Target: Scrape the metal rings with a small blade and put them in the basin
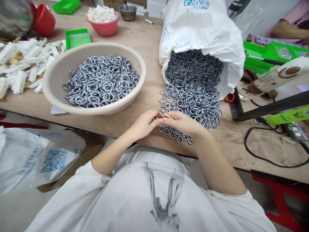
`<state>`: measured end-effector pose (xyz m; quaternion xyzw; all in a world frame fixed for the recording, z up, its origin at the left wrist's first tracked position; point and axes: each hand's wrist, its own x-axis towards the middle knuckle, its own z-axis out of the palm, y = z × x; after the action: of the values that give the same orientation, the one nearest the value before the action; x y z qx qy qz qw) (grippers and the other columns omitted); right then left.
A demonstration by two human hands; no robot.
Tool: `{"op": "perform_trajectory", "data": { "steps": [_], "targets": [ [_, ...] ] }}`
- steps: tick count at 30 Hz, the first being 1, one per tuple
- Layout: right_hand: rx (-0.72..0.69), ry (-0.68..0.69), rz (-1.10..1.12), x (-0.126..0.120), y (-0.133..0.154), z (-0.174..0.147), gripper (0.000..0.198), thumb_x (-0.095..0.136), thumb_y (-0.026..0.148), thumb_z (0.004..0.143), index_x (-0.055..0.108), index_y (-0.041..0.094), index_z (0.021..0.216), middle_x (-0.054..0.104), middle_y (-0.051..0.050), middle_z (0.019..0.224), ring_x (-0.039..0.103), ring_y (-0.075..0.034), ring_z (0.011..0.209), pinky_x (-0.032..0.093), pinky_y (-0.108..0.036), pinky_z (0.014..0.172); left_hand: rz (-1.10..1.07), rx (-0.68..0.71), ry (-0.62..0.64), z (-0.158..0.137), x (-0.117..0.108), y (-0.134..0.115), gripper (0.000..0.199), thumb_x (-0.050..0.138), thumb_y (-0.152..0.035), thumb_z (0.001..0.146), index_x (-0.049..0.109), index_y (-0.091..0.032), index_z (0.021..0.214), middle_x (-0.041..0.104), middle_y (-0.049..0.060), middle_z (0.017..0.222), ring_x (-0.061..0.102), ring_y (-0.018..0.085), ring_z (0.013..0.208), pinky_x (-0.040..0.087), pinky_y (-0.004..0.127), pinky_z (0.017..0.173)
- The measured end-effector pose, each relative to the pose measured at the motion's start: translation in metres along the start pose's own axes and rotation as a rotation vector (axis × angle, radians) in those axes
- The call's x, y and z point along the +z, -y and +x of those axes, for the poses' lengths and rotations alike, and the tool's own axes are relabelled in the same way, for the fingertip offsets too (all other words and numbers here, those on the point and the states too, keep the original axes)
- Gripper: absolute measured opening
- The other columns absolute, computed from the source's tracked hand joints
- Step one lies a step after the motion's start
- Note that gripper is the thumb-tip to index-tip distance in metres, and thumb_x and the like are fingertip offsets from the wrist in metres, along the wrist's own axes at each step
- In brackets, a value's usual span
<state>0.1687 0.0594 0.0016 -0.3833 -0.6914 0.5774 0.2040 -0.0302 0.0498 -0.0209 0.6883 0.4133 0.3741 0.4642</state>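
Note:
My left hand is closed in a pinch at the table's front edge, fingertips meeting those of my right hand. A small grey ring shows at its fingertips, partly hidden by the fingers. My right hand is closed around a thin pale stick, whose tip points toward the ring. Just behind and under my right hand spreads a loose pile of grey rings, spilling from a white sack lying on its side. To the left, a beige basin holds many similar rings.
White plastic pieces are heaped at the left. Behind stand a green tray, a red bowl of white parts and a metal bowl. At the right are a black metal frame, a cable and another person's arm.

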Motion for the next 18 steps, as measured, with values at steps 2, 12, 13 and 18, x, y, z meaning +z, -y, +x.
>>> {"op": "perform_trajectory", "data": {
  "steps": [2, 12, 13, 18],
  "targets": [
    [0.005, -0.100, 0.087, 0.006, -0.005, -0.002, 0.044, 0.059, 0.062, 0.085, 0.058, 0.019, 0.078, 0.056, 0.001, 0.073, 0.045, -0.012, 0.066, 0.037, -0.026, 0.063, 0.046, 0.021, 0.031, 0.003, 0.003, 0.000, 0.020, 0.064, -0.032, 0.086, 0.065, -0.019, 0.071, 0.061, 0.002, 0.074, 0.051, 0.016, 0.075, 0.036, 0.026, 0.072],
    [-0.121, -0.529, 0.241, 0.044, -0.005, -0.010, 0.038, 0.065, 0.060, 0.084, 0.055, 0.023, 0.082, 0.056, 0.003, 0.069, 0.055, -0.014, 0.064, 0.047, -0.028, 0.062, -0.702, -0.290, 0.006, -0.015, 0.037, -0.015, 0.048, 0.071, -0.061, 0.075, 0.055, -0.016, 0.069, 0.047, -0.003, 0.062, 0.034, 0.006, 0.051, 0.026, 0.020, 0.047],
    [-0.146, -0.540, 0.226, 0.045, -0.004, -0.010, 0.037, 0.066, 0.059, 0.084, 0.056, 0.023, 0.085, 0.058, 0.002, 0.072, 0.056, -0.014, 0.065, 0.047, -0.028, 0.063, -0.740, -0.305, -0.021, -0.017, 0.039, -0.017, 0.048, 0.072, -0.060, 0.074, 0.053, -0.016, 0.069, 0.046, -0.004, 0.061, 0.033, 0.006, 0.049, 0.024, 0.020, 0.045],
    [-0.213, -0.603, 0.064, 0.045, -0.007, -0.014, 0.032, 0.065, 0.054, 0.088, 0.058, 0.023, 0.092, 0.059, 0.002, 0.076, 0.055, -0.014, 0.067, 0.045, -0.028, 0.064, -0.812, -0.332, -0.074, -0.018, 0.038, -0.023, 0.043, 0.070, -0.051, 0.078, 0.046, -0.017, 0.066, 0.037, -0.007, 0.055, 0.029, 0.004, 0.046, 0.023, 0.018, 0.043]
  ]
}}
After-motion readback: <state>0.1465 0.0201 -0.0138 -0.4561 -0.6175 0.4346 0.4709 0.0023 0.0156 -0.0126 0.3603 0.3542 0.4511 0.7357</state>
